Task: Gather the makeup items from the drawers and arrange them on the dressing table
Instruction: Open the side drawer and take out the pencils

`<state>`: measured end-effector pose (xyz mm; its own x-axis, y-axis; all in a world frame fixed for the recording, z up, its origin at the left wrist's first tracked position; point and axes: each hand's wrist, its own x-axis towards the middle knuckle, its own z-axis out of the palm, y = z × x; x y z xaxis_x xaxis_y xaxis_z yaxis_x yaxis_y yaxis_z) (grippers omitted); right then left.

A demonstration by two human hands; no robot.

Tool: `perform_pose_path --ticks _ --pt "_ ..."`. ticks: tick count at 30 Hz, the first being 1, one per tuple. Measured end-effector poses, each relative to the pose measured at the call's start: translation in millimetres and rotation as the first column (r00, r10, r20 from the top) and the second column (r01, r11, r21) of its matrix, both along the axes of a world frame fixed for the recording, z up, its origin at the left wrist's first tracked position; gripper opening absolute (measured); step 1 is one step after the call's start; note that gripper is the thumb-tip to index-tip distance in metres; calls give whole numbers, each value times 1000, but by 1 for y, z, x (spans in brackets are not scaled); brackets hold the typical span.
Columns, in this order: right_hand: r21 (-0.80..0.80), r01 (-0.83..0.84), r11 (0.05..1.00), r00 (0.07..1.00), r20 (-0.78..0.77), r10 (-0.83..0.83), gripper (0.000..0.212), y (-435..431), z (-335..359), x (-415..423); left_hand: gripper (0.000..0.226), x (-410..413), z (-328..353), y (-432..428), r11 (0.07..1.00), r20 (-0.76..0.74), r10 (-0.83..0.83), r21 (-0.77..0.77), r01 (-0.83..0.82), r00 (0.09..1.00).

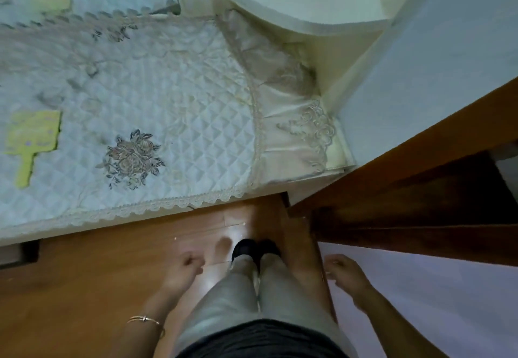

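While we stand on the glossy wooden floor [84, 273], our left hand [185, 269] hangs loosely curled and our right hand [346, 273] hangs half open, both holding nothing. A quilted, lace-edged bedspread [157, 99] with embroidered flowers lies ahead. No makeup items are in view. Brown wooden furniture [420, 189] stands at right, its contents hidden from us.
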<state>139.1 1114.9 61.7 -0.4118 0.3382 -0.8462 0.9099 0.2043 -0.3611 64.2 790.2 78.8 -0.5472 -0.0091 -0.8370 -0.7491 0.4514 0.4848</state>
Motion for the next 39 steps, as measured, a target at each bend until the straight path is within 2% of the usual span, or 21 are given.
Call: perform_pose_path --ticks 3,6,8,12,17,20,22,24,26,28,32,34,36,38,39 --pt "-39 -85 996 995 46 87 12 5 -6 -22 25 14 -9 11 992 43 125 -20 -124 991" --pt "-86 -230 969 969 70 237 22 11 -17 -43 8 25 -22 23 965 123 261 -31 -259 958" --pt "-80 -261 962 962 67 266 21 13 -24 -59 15 26 -30 32 946 177 323 -31 -323 930" --pt "-64 -271 960 961 40 274 22 11 -36 -96 19 3 -46 55 906 185 416 -5 -423 890" --pt "-263 94 960 994 -23 -104 25 -5 -53 -138 28 -49 -76 74 820 104 549 127 -558 829" --pt "-365 330 870 933 -14 -360 26 -11 -67 -153 27 -75 -89 75 700 115 677 205 -684 727" --pt "-434 425 794 885 13 -466 25 -12 -73 -158 25 -87 -95 71 587 184 753 245 -771 632" --pt "-489 473 733 849 31 -527 12 -13 -77 -158 25 -91 -95 67 545 230 767 261 -797 599" --pt "-522 499 691 823 36 -567 15 -15 -76 -156 29 -91 -89 67 559 238 746 286 -779 622" --pt "-518 505 691 822 43 -568 16 -15 -72 -152 26 -86 -84 67 611 227 709 275 -742 668" --pt "-473 501 725 836 49 -546 15 -14 -66 -129 27 -61 -75 65 683 223 654 236 -691 723" --pt "-439 448 779 873 26 -488 17 -17 -60 -113 24 -44 -72 61 724 202 621 223 -653 757" --pt "-367 349 862 925 -9 -379 28 -22 -49 -98 20 -26 -69 57 789 75 590 156 -594 804" --pt "-263 179 948 972 -103 -212 27 -24 -35 -85 16 -6 -60 52 859 -191 508 43 -509 840" --pt "-172 47 984 982 -173 -77 29 -22 -27 -80 15 3 -51 51 887 -320 436 -6 -462 841"
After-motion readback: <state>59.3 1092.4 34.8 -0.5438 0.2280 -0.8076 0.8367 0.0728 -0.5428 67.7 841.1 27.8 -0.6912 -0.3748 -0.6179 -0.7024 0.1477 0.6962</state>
